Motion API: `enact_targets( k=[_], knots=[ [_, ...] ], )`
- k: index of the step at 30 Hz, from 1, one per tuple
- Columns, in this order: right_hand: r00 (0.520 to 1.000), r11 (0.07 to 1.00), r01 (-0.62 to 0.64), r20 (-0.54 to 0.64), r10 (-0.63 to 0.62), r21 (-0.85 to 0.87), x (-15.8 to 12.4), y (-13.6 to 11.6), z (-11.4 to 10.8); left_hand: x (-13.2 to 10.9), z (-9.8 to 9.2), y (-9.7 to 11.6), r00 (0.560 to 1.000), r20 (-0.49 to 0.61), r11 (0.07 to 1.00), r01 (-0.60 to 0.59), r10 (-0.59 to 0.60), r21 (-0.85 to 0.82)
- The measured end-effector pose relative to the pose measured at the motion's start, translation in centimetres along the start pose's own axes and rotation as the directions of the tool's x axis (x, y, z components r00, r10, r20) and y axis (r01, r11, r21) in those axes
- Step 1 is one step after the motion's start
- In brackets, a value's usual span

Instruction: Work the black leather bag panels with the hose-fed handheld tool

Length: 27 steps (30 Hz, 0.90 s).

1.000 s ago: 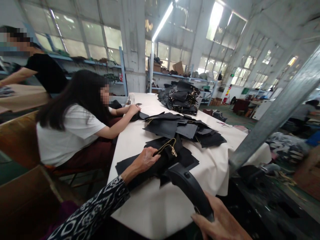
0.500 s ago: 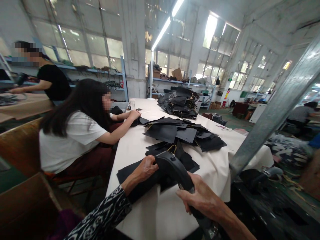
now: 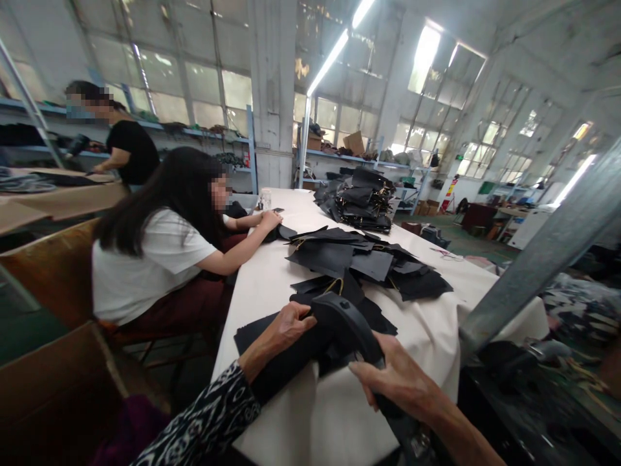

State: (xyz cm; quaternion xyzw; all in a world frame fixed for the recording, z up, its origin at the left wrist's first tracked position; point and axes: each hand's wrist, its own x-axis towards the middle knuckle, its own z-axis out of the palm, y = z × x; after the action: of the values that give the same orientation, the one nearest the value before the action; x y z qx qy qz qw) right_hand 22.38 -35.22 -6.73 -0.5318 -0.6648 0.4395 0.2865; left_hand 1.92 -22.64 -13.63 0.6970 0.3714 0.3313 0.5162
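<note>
My left hand (image 3: 290, 329) is closed on a black fabric piece (image 3: 286, 353) that lies at the near end of a white-covered table (image 3: 272, 278). My right hand (image 3: 395, 378) is wrapped round a curved black handle-shaped tool (image 3: 347, 323) whose upper end rests against the fabric beside my left hand. A thin gold chain (image 3: 334, 283) shows just past the tool. More black fabric pieces (image 3: 369, 262) lie scattered across the middle of the table.
A tall pile of black pieces (image 3: 359, 200) stands at the table's far end. A person in a white shirt (image 3: 155, 259) sits at the left side, hands on the table. Another person (image 3: 123, 145) works farther left. A slanted grey metal beam (image 3: 538, 259) runs along the right.
My right hand has brought the curved black tool up from the lower edge onto the fabric by my left hand. The view has shifted slightly left.
</note>
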Motion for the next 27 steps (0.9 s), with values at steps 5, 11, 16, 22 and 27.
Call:
enact_targets(
  k=[5, 11, 16, 22, 27],
  knots=[
    [0.998, 0.999, 0.043, -0.054, -0.044, -0.033, 0.3, -1.7, -1.6, -0.7, -2.0, 0.4, 0.985, -0.072, 0.930, 0.123, -0.157, -0.346],
    [0.986, 0.983, -0.084, -0.159, 0.058, -0.165, -1.8, -0.3, -3.5, -1.5, -5.7, 1.3, 0.936, -0.205, 0.759, 0.091, -0.287, -0.645],
    [0.987, 0.966, -0.143, -0.097, 0.125, -0.215, -2.2, 2.5, -3.4, -2.8, -6.5, 2.0, 0.937, -0.221, 0.748, 0.060, -0.271, -0.661],
    [0.984, 0.953, -0.171, -0.095, 0.151, -0.250, -2.7, 2.0, -2.9, -4.5, -5.6, 2.1, 0.959, -0.178, 0.781, 0.065, -0.221, -0.621],
    [0.989, 0.981, -0.145, -0.017, 0.145, -0.131, -2.6, -0.2, -2.8, -5.4, -4.6, 1.9, 0.980, -0.118, 0.842, 0.073, -0.160, -0.534]
  ],
)
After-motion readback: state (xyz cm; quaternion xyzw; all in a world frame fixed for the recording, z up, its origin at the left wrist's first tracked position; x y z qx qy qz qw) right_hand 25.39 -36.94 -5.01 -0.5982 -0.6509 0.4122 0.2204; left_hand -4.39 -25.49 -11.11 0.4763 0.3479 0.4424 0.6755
